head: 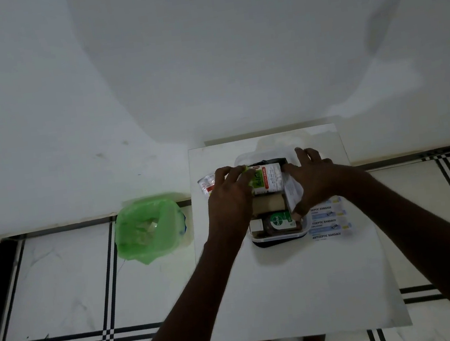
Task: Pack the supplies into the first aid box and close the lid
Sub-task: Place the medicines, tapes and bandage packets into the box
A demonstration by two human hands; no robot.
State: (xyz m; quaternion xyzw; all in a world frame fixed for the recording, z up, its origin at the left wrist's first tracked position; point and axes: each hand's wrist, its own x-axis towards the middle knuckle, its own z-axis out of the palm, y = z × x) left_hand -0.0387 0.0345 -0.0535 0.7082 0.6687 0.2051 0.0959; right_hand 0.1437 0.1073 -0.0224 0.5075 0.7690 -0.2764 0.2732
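Observation:
A clear plastic first aid box (280, 238) stands open on a small white table (296, 284). Inside lie a brown antiseptic bottle (275, 223) with a green label, a tan bandage roll (269, 204) and something black (267, 162) at the far end. My left hand (229, 198) grips the green-capped end of a cotton swab container (267, 179) lying across the box. My right hand (312, 180) rests on the box's right side, its thumb over a white paper leaflet (292, 190). Antiseptic bandage strips (326, 221) lie on the table just right of the box.
A small red and white packet (206, 183) lies on the table left of the box, partly behind my left hand. On the tiled floor to the left stands a bin with a green bag liner (148, 229). A white wall rises behind the table.

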